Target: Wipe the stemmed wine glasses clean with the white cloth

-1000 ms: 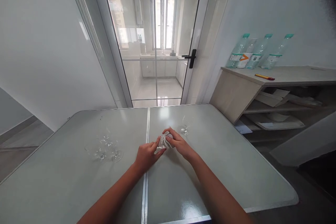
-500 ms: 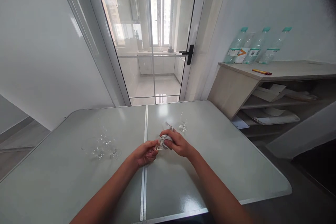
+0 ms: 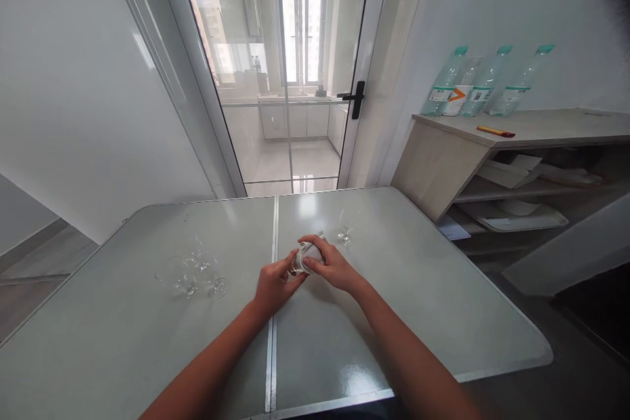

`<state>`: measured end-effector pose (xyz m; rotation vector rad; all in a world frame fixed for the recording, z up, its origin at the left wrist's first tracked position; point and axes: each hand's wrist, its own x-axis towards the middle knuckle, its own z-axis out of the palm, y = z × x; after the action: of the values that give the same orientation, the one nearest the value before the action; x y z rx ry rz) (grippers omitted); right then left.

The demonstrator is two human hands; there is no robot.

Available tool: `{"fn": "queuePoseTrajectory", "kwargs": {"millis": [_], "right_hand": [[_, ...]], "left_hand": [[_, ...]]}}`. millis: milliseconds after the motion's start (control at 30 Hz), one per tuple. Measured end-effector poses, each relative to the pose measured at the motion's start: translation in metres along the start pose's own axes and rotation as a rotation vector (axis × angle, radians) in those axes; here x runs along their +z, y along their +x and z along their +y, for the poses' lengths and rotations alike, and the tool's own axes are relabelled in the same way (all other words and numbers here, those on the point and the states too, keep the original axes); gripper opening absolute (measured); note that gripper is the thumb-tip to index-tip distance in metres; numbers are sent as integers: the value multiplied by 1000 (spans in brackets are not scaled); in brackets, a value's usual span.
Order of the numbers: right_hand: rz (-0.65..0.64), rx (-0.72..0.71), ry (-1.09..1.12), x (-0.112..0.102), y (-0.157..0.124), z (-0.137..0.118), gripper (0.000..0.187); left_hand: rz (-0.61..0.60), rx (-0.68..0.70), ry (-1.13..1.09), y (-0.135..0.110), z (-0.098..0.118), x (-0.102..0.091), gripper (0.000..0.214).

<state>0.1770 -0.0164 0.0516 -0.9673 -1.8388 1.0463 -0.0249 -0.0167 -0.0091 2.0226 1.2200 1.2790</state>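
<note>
Over the middle of the grey table (image 3: 418, 302), my left hand (image 3: 272, 285) pinches the stem or foot of a small clear glass (image 3: 297, 267). My right hand (image 3: 332, 265) is wrapped round a white cloth (image 3: 306, 253) bunched over that glass's bowl. The glass is mostly hidden by the cloth and fingers. One clear stemmed glass (image 3: 345, 230) stands upright just beyond my right hand. A cluster of clear stemmed glasses (image 3: 194, 272) stands to the left of my left hand.
A glass door (image 3: 285, 72) with a black handle (image 3: 355, 98) stands behind the table. To the right is a wooden shelf unit (image 3: 443, 164) with three water bottles (image 3: 485, 85), a pen-like object (image 3: 495, 132) and papers on the lower shelves.
My hands have shifted slightly on the glass: the right hand turned the cloth round the bowl, and the left fingers moved back up against it. The view tilted a little.
</note>
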Motion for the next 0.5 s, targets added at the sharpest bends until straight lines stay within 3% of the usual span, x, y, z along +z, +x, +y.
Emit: {"fn": "queuePoseTrajectory", "kwargs": {"millis": [67,167,267,333,433,500], "right_hand": [[-29,-55,-59,-4,-2,-2,37],[-100,-131,-105,-11,-5,-1,35],[-105,-204,-230,-16,-7,2,29],[-66,-232,-339,-16,-6,5,26],[0,-213,-400,-11,-4,7,30],[53,-144,-310,-8,-2,8,35]], "left_hand": [[-89,-171,-242,3,7,-1,49],[-357,-437,-613,9,14,-7,41],[-565,-596,-767,15,16,-11,46],[-506,-559,-684,15,14,-11,48],[-207,-291,-328,10,8,-5,50],[-58,-109,-102,6,3,-2,54]]}}
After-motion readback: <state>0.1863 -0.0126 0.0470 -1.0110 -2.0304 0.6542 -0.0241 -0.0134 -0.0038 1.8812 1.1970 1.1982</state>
